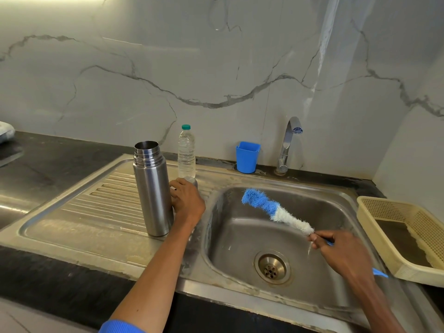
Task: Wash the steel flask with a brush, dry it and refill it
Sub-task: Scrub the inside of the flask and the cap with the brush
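Note:
The steel flask (152, 191) stands upright and uncapped on the sink's ridged drainboard (79, 212). Just to its right, my left hand (187, 200) curls over a small steel cap (193, 181) resting on the drainboard; most of the cap is hidden by the fingers. Over the sink basin (240, 239), my right hand (341, 251) grips the blue handle of a bottle brush (271, 209). Its blue-and-white bristle head points up and left over the basin, and the handle's end sticks out behind my wrist.
A clear plastic water bottle (186, 153) with a green cap stands behind the steel cap. A blue plastic cup (247, 157) and the tap (288, 145) are at the back of the sink. A cream plastic basket (406, 236) sits at the right.

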